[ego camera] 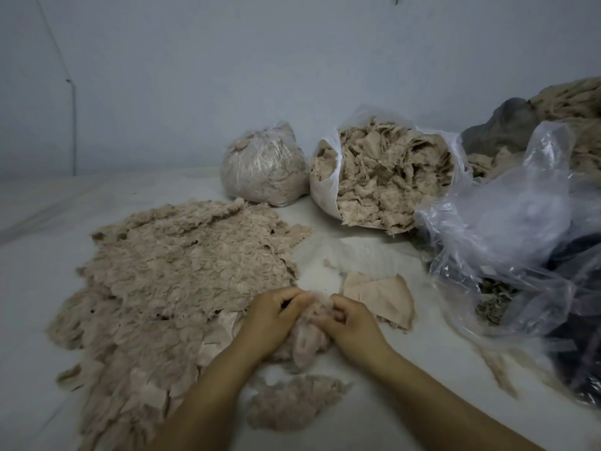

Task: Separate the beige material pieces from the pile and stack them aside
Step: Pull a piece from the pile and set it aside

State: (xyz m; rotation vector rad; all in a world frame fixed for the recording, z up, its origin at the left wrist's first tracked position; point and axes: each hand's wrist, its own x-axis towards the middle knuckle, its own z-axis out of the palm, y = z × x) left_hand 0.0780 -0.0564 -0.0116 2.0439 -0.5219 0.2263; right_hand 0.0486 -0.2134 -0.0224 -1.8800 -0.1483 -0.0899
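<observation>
Nearest the camera, a loose fluffy tuft (292,408) is lying on the white surface (48,271), just below both forearms. Left hand (276,323) and right hand (353,323) are meeting over a small beige clump (309,340); fingers of both are curling into it, thumbs pinching from above, each grip closing on the clump from its own side. Judgement: the two grips are opposing each other so that matted layers can be teased apart into single pieces. Left of the hands, a broad spread of overlapping beige pieces (169,281) is lying flat, probably the sorted stack, placed within easy reach. Just right of the hands, two smooth flat pieces (380,296) are resting apart from it. Farther back, a tied bag (263,170) and an open bag of beige scraps (387,177) are standing; crumpled clear plastic (507,229) is lying at right.
</observation>
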